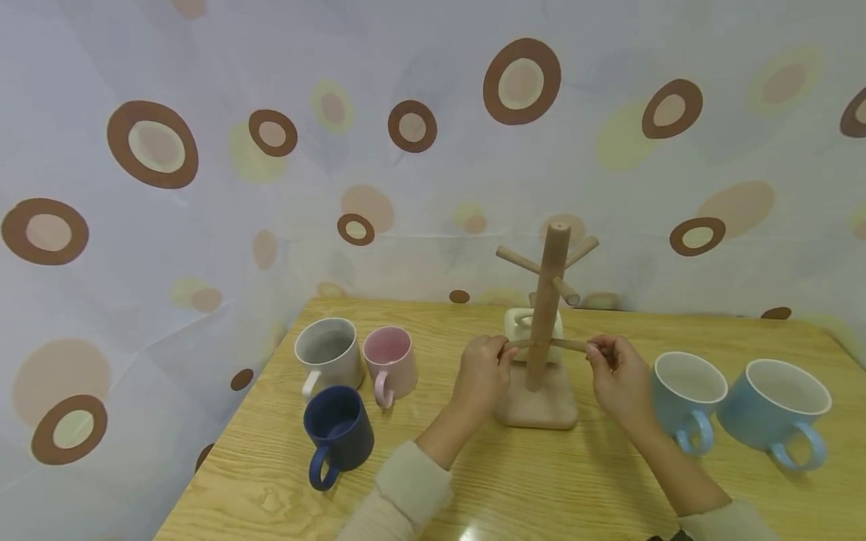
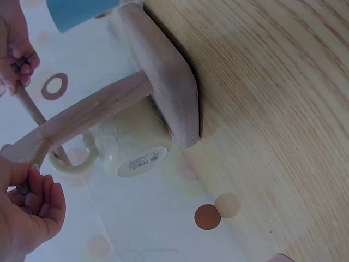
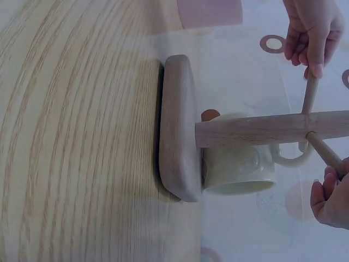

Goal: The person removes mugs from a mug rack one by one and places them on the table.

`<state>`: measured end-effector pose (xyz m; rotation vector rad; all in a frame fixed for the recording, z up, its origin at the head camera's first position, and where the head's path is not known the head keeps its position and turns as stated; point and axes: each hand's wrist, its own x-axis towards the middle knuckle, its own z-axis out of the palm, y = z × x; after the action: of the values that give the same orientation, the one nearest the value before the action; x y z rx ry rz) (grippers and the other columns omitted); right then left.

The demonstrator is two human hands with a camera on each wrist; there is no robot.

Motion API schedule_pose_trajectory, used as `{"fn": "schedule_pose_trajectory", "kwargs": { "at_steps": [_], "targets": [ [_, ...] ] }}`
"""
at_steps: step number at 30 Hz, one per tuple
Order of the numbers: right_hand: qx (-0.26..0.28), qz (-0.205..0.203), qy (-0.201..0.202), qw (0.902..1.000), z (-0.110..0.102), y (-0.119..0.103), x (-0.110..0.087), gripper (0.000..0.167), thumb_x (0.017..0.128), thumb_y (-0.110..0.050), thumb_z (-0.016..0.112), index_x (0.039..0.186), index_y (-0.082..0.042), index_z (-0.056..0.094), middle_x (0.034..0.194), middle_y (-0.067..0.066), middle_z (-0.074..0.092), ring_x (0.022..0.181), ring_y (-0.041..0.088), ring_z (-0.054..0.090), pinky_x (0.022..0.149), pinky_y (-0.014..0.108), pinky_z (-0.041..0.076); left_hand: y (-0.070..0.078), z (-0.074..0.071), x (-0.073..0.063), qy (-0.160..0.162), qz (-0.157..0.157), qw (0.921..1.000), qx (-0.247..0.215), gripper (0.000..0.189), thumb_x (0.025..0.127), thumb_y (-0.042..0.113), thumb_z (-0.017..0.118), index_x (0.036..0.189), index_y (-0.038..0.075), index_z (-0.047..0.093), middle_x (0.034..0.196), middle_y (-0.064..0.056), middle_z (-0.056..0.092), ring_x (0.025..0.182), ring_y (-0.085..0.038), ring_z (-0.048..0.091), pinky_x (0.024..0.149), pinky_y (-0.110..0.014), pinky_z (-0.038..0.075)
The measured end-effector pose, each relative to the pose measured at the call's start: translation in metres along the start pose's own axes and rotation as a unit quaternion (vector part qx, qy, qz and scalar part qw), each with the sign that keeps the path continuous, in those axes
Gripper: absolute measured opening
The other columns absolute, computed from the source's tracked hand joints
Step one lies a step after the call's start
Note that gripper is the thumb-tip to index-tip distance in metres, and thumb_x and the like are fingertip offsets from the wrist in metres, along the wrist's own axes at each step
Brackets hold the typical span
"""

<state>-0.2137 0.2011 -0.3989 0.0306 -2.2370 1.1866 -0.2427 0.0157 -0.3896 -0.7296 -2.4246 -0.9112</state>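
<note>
A wooden mug tree [image 1: 548, 293] stands upright on its square base [image 1: 537, 409]. My left hand [image 1: 482, 376] pinches the end of its lower left peg, thumb against fingers. On the opposite side, the lower right peg's tip is held between thumb and fingers of my right hand [image 1: 622, 379]. Behind the post hangs a cream mug [image 2: 128, 136], its handle looped over a rear lower peg and its underside label showing in the left wrist view. The upper pegs [image 1: 517, 260] carry nothing. Part of the cream mug is hidden by the post in the head view.
Left of the tree stand a white mug [image 1: 341, 364], a pink mug [image 1: 398, 370] and a dark blue mug [image 1: 352, 436]. Two light blue mugs, a smaller one [image 1: 676, 406] and a wider one [image 1: 751, 421], stand at right. A patterned curtain [image 1: 433, 188] hangs behind the table [image 1: 257, 466].
</note>
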Motion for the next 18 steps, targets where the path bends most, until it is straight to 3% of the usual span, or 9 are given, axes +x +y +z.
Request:
{"fn": "schedule_pose_trajectory", "kwargs": {
  "at_steps": [7,18],
  "targets": [
    [-0.007,0.018,-0.007,0.9998,-0.003,0.001,0.002,0.013,0.091,-0.002,0.055,0.098,0.009,0.056,0.082,0.018,0.061,0.065,-0.008,0.043,0.057,0.007,0.038,0.003,0.003,-0.002,0.003,0.009,0.9999,0.01,0.017,0.091,0.012,0.057,0.085,-0.002,0.065,0.073,-0.007,0.063,0.067,-0.013,0.053,0.059,-0.009,0.041],
    [0.015,0.042,-0.006,0.999,-0.005,0.005,0.006,0.011,0.089,0.002,0.055,0.096,0.01,0.057,0.079,0.015,0.06,0.062,-0.01,0.045,0.055,0.008,0.04,0.011,0.005,-0.009,-0.008,0.022,0.9978,0.062,0.015,0.09,0.013,0.058,0.084,0.001,0.064,0.074,-0.006,0.061,0.068,-0.012,0.053,0.06,-0.008,0.041]
  ]
}}
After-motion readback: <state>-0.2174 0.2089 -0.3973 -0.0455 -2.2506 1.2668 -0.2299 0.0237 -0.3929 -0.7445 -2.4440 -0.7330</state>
